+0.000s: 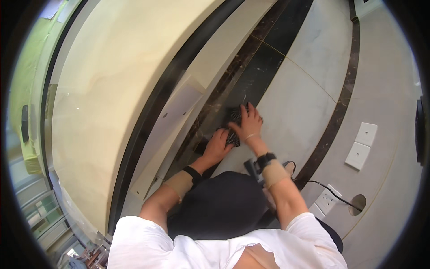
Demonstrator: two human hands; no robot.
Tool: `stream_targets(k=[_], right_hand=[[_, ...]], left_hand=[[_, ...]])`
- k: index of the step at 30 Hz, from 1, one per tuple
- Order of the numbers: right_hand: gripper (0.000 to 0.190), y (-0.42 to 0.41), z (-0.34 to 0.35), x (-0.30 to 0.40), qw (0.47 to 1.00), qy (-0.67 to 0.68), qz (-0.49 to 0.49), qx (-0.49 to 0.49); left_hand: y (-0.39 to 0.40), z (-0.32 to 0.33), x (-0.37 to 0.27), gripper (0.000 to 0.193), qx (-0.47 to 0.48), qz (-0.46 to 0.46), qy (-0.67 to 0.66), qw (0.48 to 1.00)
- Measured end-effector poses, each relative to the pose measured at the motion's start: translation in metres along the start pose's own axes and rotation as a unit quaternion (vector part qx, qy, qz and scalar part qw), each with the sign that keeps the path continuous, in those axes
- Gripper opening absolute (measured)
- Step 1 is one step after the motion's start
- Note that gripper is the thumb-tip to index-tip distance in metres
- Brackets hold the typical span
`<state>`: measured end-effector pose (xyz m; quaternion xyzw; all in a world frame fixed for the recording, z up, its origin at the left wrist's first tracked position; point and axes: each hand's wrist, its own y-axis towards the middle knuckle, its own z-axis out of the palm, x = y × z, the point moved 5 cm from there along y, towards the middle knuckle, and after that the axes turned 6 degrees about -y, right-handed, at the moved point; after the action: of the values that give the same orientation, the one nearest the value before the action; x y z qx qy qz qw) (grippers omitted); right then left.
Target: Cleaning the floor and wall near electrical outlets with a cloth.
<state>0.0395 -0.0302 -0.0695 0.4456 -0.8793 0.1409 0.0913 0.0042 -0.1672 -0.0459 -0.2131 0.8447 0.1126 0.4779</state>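
Note:
A black-and-white patterned cloth (pixel 234 138) lies bunched on the black floor tile (pixel 257 79), close to where it meets the pale tile. My left hand (pixel 216 146) grips the near end of the cloth, thumb towards the right. On its far part rests my right hand (pixel 250 125), fingers bent over the cloth and pressing it against the floor. The two hands are close together, and the cloth's underside is hidden. Both wrists wear black straps over beige bands, with a dark device (pixel 253 168) at the right wrist.
To the left stands a large cream panel (pixel 111 84) with a black edge, beside a white board (pixel 174 104) with holes. White wall sockets (pixel 366 134) and a black cable (pixel 331 191) entering a round hole are at right. Pale floor tiles (pixel 299 90) adjoin a dark skirting (pixel 336 117).

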Motion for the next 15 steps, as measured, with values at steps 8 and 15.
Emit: stream_targets(k=[8, 15], right_hand=[[0.056, -0.025, 0.024, 0.008, 0.952, 0.293, -0.057, -0.069], [0.043, 0.134, -0.149, 0.051, 0.893, 0.354, -0.124, -0.250]], left_hand=[[-0.019, 0.016, 0.020, 0.043, -0.018, -0.126, -0.044, 0.991], [0.106, -0.063, -0.020, 0.037, -0.274, -0.190, -0.220, 0.917]])
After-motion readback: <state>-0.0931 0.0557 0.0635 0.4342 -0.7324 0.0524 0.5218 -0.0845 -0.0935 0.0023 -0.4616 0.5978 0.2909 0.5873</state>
